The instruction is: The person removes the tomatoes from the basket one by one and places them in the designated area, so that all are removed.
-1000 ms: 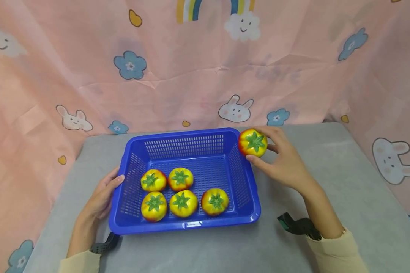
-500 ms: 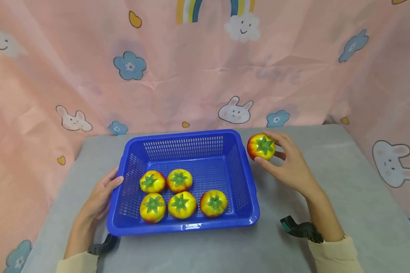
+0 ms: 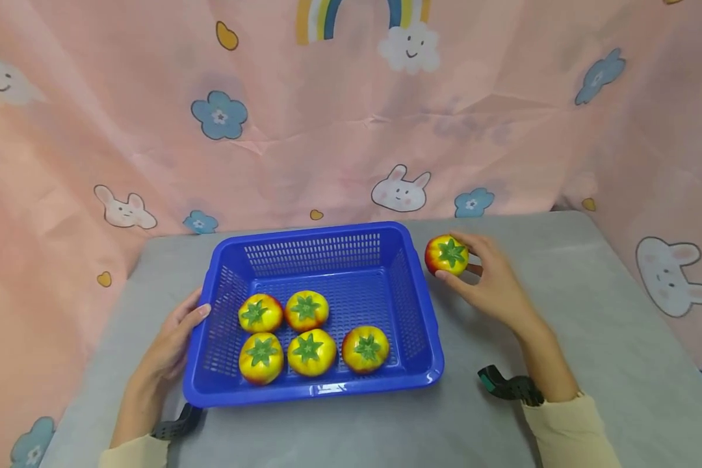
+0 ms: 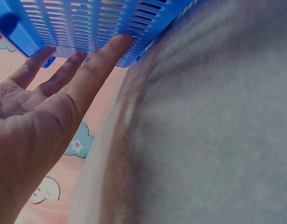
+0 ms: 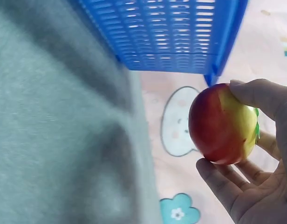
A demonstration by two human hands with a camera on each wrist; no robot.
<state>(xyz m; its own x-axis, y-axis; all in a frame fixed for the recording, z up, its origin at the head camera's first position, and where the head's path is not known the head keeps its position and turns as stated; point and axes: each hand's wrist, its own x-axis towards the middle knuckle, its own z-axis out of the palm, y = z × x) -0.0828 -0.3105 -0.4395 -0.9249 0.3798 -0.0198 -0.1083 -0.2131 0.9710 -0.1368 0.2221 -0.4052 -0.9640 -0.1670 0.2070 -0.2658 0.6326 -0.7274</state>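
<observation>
Fruit shift, head view: since a second earlier, the red-and-yellow fruit (image 3: 447,255) had gone rightward, from over the right rim of the blue basket (image 3: 246,396) to just outside it.
Right hand: my right hand (image 3: 491,281) stood right of the fruit, reaching left, thumb and fingers parted only by its width and holding it.
Fruit's lie: round and squat, no long axis to speak of; green leaf crown upward.
Basket's axis: long side ran left to right across the grey table (image 3: 585,299); held fruit lay off the right short side, toward the far corner.
Nearer hand: right, already on the fruit; my left hand (image 3: 172,341) was the basket's whole length away.
Left hand: thumb over the left rim, fingers outside the wall, gripping the basket there.
Inside the basket: five like fruits (image 3: 311,353), four bunched two by two at left, one apart toward front right.
Left wrist view: fingers nearly straight along the slotted outer wall; held fruit out of sight.
Right wrist view: fruit sat between thumb and fingertips, red cheek outward, basket corner near it. Whether its underside met the table, I couldn't tell.
</observation>
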